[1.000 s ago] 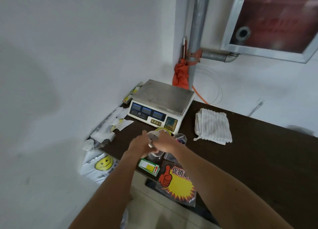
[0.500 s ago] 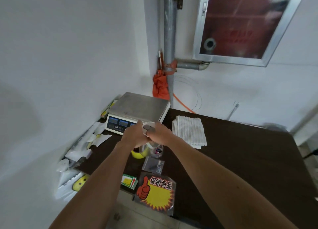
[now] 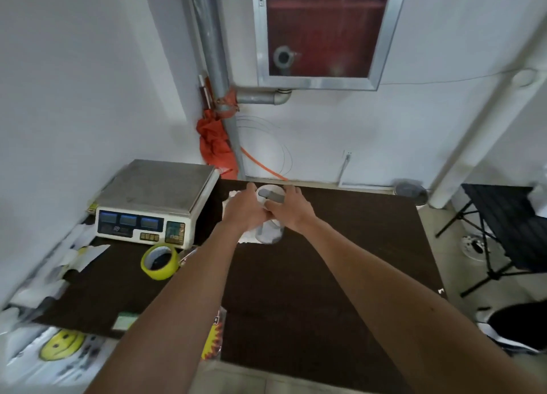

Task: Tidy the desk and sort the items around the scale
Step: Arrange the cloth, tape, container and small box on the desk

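At the near left, off the desk's corner, lies a white plastic bag [image 3: 59,346] printed with a yellow smiley face. A small green box [image 3: 124,321] sits at the near edge of the dark brown desk [image 3: 325,290], and a yellow-and-red sign [image 3: 213,339] shows partly from under the left forearm. Further in, a roll of yellow tape [image 3: 159,260] stands just in front of the scale [image 3: 154,204], and white paper scraps [image 3: 85,251] trail along the desk's left edge. Past the tape, the person's left hand [image 3: 245,213] and right hand [image 3: 293,210] close in from either side on a clear jar [image 3: 269,234] with a white lid [image 3: 270,194], both gripping it near the top. The jar is over a white cloth [image 3: 233,197] to the right of the scale; whether it touches the cloth cannot be told. Behind the desk, an orange rag [image 3: 214,145] hangs on a grey pipe [image 3: 219,68].
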`<act>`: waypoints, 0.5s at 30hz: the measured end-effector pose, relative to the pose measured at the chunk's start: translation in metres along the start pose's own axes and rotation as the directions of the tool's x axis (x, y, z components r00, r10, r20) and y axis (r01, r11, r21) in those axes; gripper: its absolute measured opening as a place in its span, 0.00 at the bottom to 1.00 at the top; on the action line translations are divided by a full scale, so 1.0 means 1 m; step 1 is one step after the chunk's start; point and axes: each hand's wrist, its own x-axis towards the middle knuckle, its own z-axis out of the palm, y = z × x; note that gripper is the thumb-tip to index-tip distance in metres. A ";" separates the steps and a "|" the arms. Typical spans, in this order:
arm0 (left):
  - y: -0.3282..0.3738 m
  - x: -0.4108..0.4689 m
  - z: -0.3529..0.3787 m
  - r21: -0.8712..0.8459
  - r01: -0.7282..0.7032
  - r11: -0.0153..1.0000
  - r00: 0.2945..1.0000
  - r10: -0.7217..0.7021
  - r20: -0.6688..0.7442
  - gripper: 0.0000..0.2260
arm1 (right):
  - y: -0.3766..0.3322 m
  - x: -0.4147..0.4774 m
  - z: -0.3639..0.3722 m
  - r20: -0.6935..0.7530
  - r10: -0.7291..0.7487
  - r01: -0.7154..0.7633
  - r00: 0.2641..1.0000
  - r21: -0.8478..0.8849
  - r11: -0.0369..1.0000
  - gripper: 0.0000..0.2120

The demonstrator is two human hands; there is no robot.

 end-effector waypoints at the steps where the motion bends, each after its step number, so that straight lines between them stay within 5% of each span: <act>1: 0.015 0.002 0.010 -0.013 -0.005 1.000 1.000 0.006 0.014 0.36 | 0.015 0.001 -0.010 -0.020 0.015 -0.015 1.000 0.002 1.000 0.34; 7: 0.091 0.005 0.067 -0.069 -0.071 0.995 0.994 0.076 0.078 0.38 | 0.095 -0.002 -0.064 -0.138 0.086 -0.090 0.987 -0.021 0.996 0.24; 15: 0.153 -0.001 0.127 -0.027 -0.160 0.987 0.962 0.162 0.220 0.38 | 0.182 -0.014 -0.104 -0.194 0.168 -0.175 0.967 -0.019 0.984 0.24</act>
